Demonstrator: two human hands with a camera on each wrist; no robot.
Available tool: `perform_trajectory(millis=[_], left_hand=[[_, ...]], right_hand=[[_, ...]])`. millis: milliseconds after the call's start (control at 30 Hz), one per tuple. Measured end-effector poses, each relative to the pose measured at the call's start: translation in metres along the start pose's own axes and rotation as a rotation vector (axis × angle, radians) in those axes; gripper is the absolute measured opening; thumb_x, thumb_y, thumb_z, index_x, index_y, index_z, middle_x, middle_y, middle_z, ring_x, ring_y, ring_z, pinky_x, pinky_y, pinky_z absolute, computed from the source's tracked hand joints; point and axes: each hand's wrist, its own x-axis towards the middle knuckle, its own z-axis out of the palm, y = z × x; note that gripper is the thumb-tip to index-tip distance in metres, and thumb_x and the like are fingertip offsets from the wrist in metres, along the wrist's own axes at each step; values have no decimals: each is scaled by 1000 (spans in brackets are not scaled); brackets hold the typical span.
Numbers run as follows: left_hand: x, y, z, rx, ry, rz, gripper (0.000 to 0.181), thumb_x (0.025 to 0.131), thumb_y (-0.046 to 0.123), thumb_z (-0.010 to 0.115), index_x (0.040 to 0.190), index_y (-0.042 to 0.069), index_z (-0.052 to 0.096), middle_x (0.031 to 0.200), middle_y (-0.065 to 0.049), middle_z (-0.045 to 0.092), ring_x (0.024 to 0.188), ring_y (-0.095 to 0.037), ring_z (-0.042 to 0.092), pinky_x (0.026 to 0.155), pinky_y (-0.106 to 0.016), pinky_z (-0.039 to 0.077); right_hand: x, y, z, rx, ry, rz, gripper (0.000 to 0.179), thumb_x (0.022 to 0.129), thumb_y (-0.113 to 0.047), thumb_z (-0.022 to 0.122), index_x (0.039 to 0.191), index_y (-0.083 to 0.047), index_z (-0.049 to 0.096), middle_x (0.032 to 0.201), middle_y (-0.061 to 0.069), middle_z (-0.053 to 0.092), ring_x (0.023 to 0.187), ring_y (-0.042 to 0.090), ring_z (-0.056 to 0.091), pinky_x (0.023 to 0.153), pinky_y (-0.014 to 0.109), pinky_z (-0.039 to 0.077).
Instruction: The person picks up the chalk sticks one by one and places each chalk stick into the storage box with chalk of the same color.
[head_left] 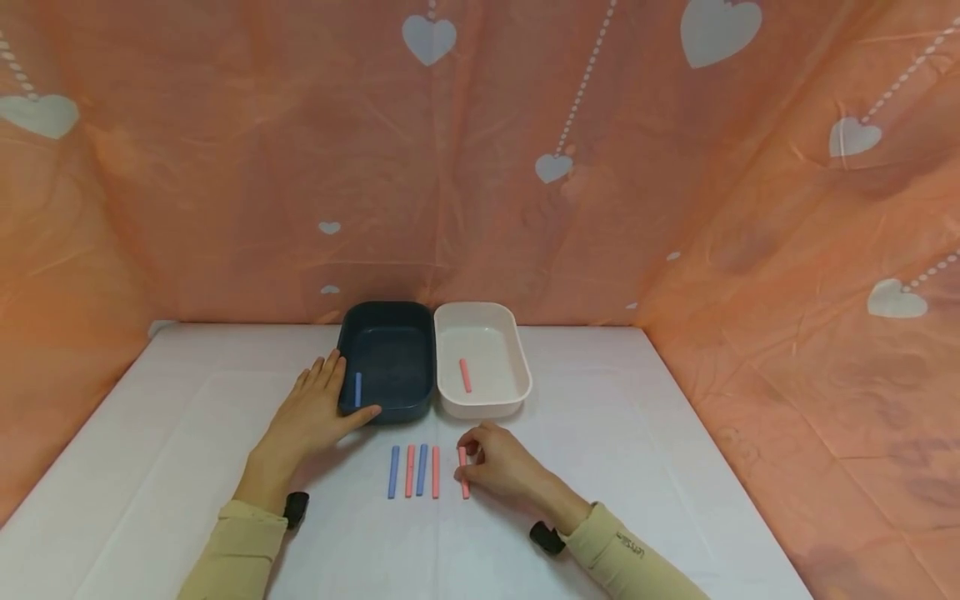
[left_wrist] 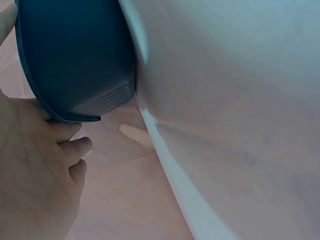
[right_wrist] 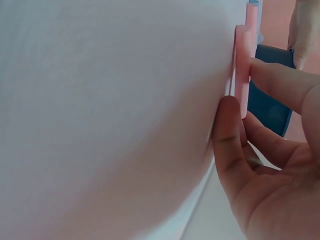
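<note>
My left hand (head_left: 315,417) lies with its fingers straight along the left side of the dark blue tray (head_left: 397,354), its thumb at the near rim. The left wrist view shows the palm and several fingers beside the tray's outer wall. With thumb and fingertips, my right hand (head_left: 506,468) pinches a pink chalk stick (right_wrist: 242,75) at the right end of a row. Left of it on the table are two blue chalk sticks, one of them the outermost blue stick (head_left: 393,472), and two more pink ones, including the nearer pink stick (head_left: 436,472).
A white tray (head_left: 487,342) stands against the right side of the dark one and holds one pink stick (head_left: 466,376). One blue stick (head_left: 357,389) lies inside the dark tray. Behind the white table (head_left: 600,400) hangs an orange cloth (head_left: 487,250) with hearts.
</note>
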Motion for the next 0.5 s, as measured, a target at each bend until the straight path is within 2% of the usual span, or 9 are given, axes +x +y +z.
perform_trajectory(millis=[500], left_hand=[[0,1,0,4,-2,-10,116,92,70,62,158,-15,20,168,-34,15,154,-54,15,126,-64,11]], right_hand=[[0,-5,-2,117,10,-6,37,80,-9,88,112,-5,68,92,-1,63,78,8,59,73,24,50]])
